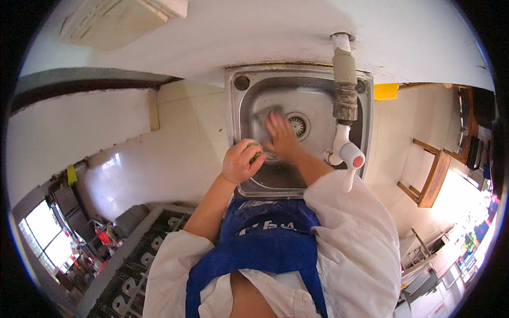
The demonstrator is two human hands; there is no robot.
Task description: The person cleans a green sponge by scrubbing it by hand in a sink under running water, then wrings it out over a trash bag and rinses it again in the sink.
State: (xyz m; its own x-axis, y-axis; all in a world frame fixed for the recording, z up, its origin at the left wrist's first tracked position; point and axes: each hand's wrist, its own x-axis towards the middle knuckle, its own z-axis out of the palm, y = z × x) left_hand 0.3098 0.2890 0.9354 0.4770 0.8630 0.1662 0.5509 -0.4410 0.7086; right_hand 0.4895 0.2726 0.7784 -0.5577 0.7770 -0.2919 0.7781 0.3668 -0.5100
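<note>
My left hand [240, 161] is closed around a green sponge or scouring pad [255, 152] above the near left rim of a stainless steel sink [258, 97]. Only a bit of the green shows between the fingers. Slightly blurred, my right hand [283, 135] is spread over the basin, its fingers apart and nothing visible in it. Its fingertips lie just left of the drain strainer [297, 125]; whether they touch the basin floor I cannot tell. To the right of that hand stands a white tap [345, 149] with a red-marked knob and a lever.
A grey pipe coupling [345, 67] joins the tap to the white wall [270, 35]. Something yellow [385, 92] sits beyond the sink's right edge. A wooden stool [433, 179] stands on the tiled floor to the right. At lower left is a multi-burner stove [147, 258].
</note>
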